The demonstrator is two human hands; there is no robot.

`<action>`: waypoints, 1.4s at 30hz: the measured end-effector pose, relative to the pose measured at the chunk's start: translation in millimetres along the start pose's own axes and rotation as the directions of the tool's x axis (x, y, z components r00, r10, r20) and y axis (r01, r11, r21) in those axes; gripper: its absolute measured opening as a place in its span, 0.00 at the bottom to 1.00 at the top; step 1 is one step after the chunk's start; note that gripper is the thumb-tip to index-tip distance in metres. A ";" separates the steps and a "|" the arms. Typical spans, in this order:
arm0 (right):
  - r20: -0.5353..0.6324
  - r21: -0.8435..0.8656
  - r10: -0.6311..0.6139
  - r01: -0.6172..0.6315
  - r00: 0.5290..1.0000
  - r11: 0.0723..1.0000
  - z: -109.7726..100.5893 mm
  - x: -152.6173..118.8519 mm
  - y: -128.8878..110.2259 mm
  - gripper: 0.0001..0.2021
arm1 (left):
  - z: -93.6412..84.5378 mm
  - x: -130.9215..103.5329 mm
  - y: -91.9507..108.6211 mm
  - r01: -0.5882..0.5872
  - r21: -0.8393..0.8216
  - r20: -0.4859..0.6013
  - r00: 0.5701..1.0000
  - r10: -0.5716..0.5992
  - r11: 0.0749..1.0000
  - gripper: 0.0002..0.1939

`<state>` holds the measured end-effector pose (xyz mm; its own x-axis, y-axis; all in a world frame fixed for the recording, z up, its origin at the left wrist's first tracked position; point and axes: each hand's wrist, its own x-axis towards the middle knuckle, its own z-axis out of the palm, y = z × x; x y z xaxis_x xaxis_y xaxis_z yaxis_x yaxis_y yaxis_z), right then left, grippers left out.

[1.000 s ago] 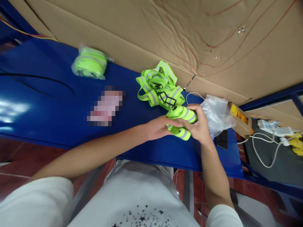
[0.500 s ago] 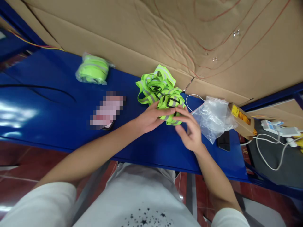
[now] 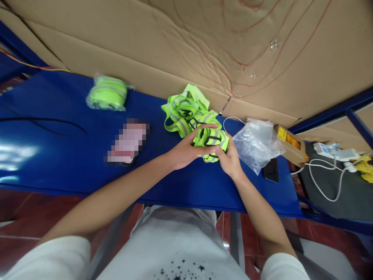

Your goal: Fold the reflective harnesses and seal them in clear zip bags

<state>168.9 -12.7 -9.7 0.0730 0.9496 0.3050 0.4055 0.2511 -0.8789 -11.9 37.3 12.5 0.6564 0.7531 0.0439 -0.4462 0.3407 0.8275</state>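
Observation:
A rolled bundle of neon-yellow reflective strap (image 3: pixel 206 137) with black buckles is held between both hands. My left hand (image 3: pixel 186 149) wraps its left side, the thumb lying across the front. On the right side, my right hand (image 3: pixel 230 157) grips the bundle, its thumb close to the left thumb. Just behind the hands, a loose heap of the same strap (image 3: pixel 186 107) rests on the blue table (image 3: pixel 180 186). Fingers on the far side of the bundle are partly hidden.
A bagged strap roll (image 3: pixel 107 93) and a pixelated pinkish object (image 3: pixel 128 142) are on the left. To the right are clear plastic bags (image 3: pixel 256 140), a dark phone (image 3: pixel 271 170), an open cardboard box (image 3: pixel 291 149) and white cables (image 3: pixel 313 182). A cardboard panel (image 3: pixel 145 66) stands behind.
My right hand has closed around the right side of the bundle, its thumb now on the front. The bundle has turned slightly. The camera view has shifted a little.

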 end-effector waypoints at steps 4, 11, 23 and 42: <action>0.024 -0.007 -0.034 0.034 0.999 0.999 1.3 2.9 3.3 0.36 | -0.5 0.2 0.6 -0.006 0.105 -0.020 1.000 0.008 0.994 0.31; 0.013 -0.116 0.116 -0.114 0.993 0.987 -30.4 15.3 0.5 0.37 | 3.2 -2.3 5.0 0.001 0.047 -0.016 1.000 0.000 0.999 0.33; -0.272 -0.658 0.426 -0.489 0.863 0.572 -58.4 34.8 27.4 0.11 | -8.3 8.9 0.8 -0.015 -0.025 -0.099 0.995 0.012 1.000 0.36; 0.103 0.124 0.290 -0.301 0.952 0.945 -38.8 26.5 14.8 0.17 | -18.0 8.9 2.9 0.096 -0.083 -0.017 0.995 -0.098 0.992 0.38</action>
<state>212.2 8.8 -0.4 0.0930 0.9957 -0.0021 0.2486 -0.0253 -0.9683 -18.3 55.1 5.2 0.6868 0.7253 -0.0468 -0.4297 0.4573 0.7786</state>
